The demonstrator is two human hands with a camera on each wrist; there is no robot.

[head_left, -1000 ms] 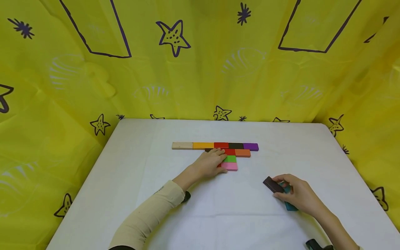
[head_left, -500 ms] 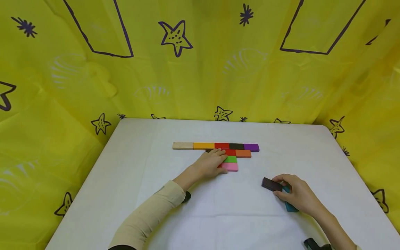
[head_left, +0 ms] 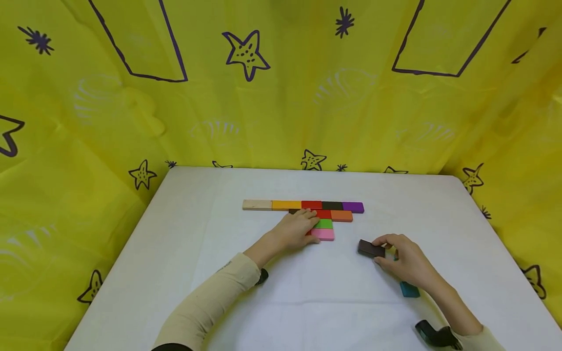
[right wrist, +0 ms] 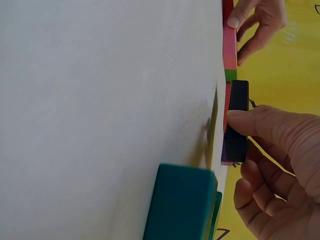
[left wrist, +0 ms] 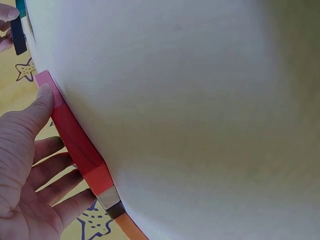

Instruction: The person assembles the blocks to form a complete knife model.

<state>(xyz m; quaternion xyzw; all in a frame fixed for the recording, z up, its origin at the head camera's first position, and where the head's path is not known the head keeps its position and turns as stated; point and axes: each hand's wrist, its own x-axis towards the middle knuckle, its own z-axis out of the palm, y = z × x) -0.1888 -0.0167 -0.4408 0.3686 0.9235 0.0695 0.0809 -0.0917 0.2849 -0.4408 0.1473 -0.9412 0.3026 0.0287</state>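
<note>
My right hand [head_left: 406, 261] pinches a dark brown wooden block [head_left: 369, 248] between thumb and fingers, raised over the white table. In the right wrist view, a teal block [right wrist: 180, 200] lies below the hand, with a second teal-green block [right wrist: 218, 210] partly hidden behind it. My left hand [head_left: 294, 230] rests on the rows of coloured blocks, fingers stretched over them, thumb at the front edge of the pink block [head_left: 323, 235]. A green block [head_left: 324, 224], a red block [head_left: 323, 214] and an orange block [head_left: 341, 216] show beyond; the hand covers the rows' left part.
At the back, a long row runs from a plain wood block [head_left: 257, 205] through yellow, red and black to a purple block [head_left: 353, 207]. A yellow patterned cloth [head_left: 281, 97] encloses the white table [head_left: 210, 195] behind and at both sides.
My right hand has lifted the dark brown block away from the teal blocks and moved left and farther back, turning the block more level. My left hand stays put.
</note>
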